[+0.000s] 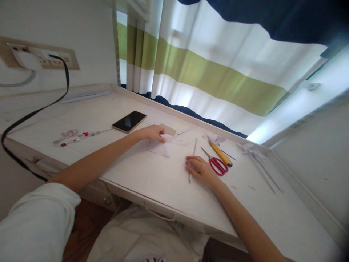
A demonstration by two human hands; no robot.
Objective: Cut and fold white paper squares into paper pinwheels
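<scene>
My left hand (155, 133) is closed in a pinch on a piece of white paper (159, 148), which lies partly folded on the desk beneath it. Beside that hand is a small tan card (169, 130). My right hand (201, 170) rests low on the desktop, its fingers reaching left across a thin white paper stick (195, 146). The stick's two ends show above and below the fingers; the part under them is hidden. Just right of this hand lie red-handled scissors (218, 165) and a yellow utility knife (220, 153).
A phone (129, 121) and a beaded string (75, 138) lie on the left of the white desk (147, 182). Paper pinwheels with sticks (260, 167) lie at the right. A black cable (29, 115) hangs from the wall socket (58, 60). A striped curtain (201, 69) hangs behind.
</scene>
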